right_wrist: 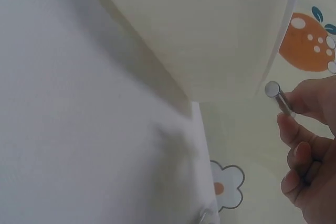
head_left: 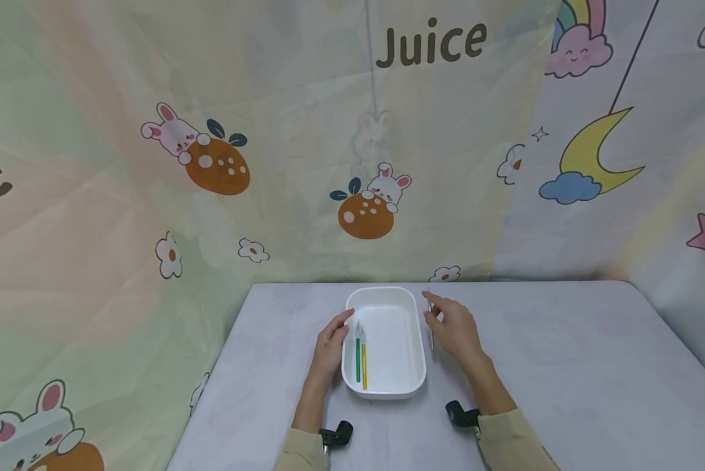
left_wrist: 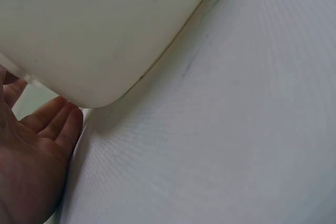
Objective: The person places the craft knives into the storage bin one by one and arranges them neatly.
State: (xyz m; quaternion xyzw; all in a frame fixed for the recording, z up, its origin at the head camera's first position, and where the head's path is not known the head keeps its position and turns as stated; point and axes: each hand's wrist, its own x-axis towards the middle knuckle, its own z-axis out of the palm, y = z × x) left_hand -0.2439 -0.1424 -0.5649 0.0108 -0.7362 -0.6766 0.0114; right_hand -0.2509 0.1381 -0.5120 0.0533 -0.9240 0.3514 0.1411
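Note:
A white rectangular tray [head_left: 395, 353] sits on the table, a green-handled slim tool [head_left: 358, 360] and a yellow-handled one [head_left: 364, 366] side by side along its left inside. Their tips are pale and too small to make out. My left hand [head_left: 328, 350] grips the tray at its left rim; in the left wrist view several fingers [left_wrist: 68, 124] lie against its outside. To the right of the tray, my right hand [head_left: 455, 330] pinches a slim silvery rod-like tool [head_left: 431, 337] between thumb and fingers. The right wrist view shows the rod's round flat end [right_wrist: 272, 89], apart from the tray wall.
A pale cloth covers the table [head_left: 564, 353], which meets a printed curtain [head_left: 299, 196] at the back. Black wrist mounts [head_left: 463, 415] hang by both forearms. A small clear-looking thing [right_wrist: 207, 216] shows at the bottom of the right wrist view; its kind cannot be told.

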